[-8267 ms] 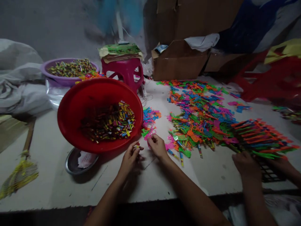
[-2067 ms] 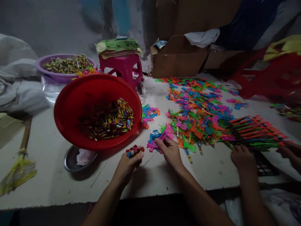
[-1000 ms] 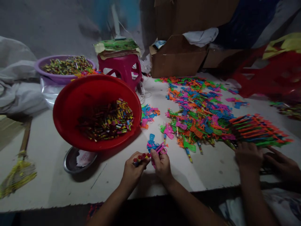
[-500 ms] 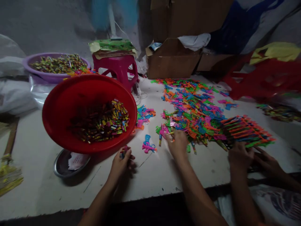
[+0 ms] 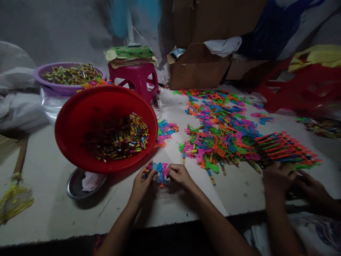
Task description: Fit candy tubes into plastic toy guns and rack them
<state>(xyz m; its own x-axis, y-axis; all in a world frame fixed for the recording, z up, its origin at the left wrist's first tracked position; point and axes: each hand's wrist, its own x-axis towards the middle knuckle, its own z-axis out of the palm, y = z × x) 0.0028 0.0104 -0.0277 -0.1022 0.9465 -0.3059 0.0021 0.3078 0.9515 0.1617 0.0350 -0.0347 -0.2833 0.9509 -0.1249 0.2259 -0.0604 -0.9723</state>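
Seen from above, two bare hands work at the lower centre of the frame over a white desk [image 5: 128, 217]. The left hand [image 5: 141, 183] has its fingers curled around a few small cylindrical tubes in shiny multicoloured wrappers [image 5: 146, 172]. Just beside its fingertips, between the hands, are a translucent blue plastic toy gun [image 5: 160, 168] and a bright pink plastic toy gun [image 5: 164, 169]. The right hand [image 5: 180, 176] has its fingers pinched narrow at the pink one's edge; whether they grip it cannot be told.

At left of centre, a large round red plastic basin [image 5: 77, 113] tilts forward, holding many more tubes. Below it sits a round grey metal bowl [image 5: 71, 188] with white paper inside. Right of centre spreads a heap of multicoloured plastic toy guns [image 5: 221, 124]. At the lower right are a co-worker's hands [image 5: 278, 177].
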